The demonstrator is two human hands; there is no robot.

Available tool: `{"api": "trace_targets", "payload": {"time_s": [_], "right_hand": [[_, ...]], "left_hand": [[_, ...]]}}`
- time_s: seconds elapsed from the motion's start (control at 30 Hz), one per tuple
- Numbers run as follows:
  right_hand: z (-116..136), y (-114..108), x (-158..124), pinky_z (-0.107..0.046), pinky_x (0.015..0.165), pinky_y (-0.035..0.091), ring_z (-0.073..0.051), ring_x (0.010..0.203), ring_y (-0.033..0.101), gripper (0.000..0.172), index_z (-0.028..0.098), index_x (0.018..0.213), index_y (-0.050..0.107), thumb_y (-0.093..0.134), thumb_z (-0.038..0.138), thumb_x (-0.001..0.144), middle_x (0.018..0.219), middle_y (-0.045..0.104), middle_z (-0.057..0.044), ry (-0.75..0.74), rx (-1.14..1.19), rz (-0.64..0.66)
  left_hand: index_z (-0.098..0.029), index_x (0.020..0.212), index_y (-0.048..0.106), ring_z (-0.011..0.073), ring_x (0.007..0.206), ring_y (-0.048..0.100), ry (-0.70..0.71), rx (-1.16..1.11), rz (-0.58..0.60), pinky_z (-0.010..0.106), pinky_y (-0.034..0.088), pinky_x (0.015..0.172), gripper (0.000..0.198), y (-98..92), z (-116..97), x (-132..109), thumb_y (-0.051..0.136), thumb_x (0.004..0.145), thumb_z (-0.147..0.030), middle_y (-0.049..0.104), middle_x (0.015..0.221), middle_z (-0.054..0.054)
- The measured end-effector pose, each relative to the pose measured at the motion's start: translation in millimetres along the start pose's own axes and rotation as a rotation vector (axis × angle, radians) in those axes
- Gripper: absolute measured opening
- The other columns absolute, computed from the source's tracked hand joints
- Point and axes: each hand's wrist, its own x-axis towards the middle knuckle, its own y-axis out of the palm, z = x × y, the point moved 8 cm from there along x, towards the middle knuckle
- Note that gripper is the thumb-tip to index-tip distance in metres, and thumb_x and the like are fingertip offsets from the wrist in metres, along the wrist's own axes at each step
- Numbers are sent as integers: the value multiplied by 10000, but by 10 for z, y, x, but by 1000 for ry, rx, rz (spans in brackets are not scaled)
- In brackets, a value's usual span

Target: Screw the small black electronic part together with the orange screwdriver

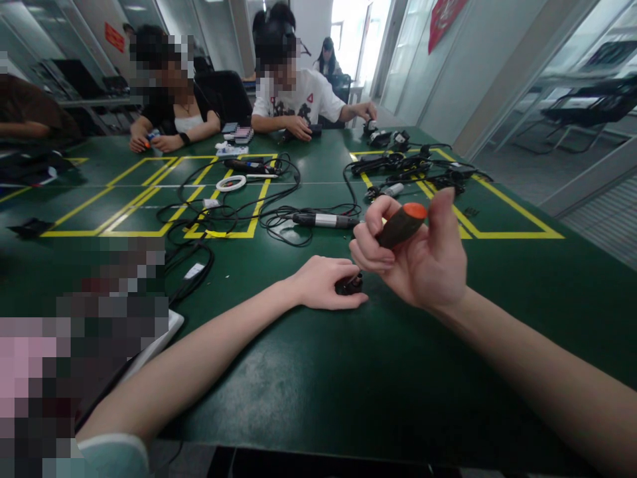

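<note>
Slanting through right grip [422, 267]: handle [401, 226]

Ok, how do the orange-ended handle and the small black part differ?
The handle is raised in the right hand; the black part is at the table, in the left hand. The handle shows an orange end; the black part looks dark. Both are partly hidden.

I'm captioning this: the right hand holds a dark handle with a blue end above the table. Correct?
No: in the head view, the right hand holds the dark handle above the table, but its end is orange, not blue.
</note>
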Motion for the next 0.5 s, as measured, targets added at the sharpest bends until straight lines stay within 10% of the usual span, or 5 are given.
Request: {"api": "trace_targets", "payload": {"time_s": [0.5], "right_hand": [[-48, 65, 5, -264, 414, 229, -94, 413, 231, 689, 223, 652, 523, 507, 887, 835, 482, 278, 76, 2, -20, 15]], "left_hand": [[-185, 903, 701, 167, 785, 669, -33, 14, 25, 259, 387, 664, 432, 25, 5, 9, 634, 866, -611, 735, 863, 21]]}}
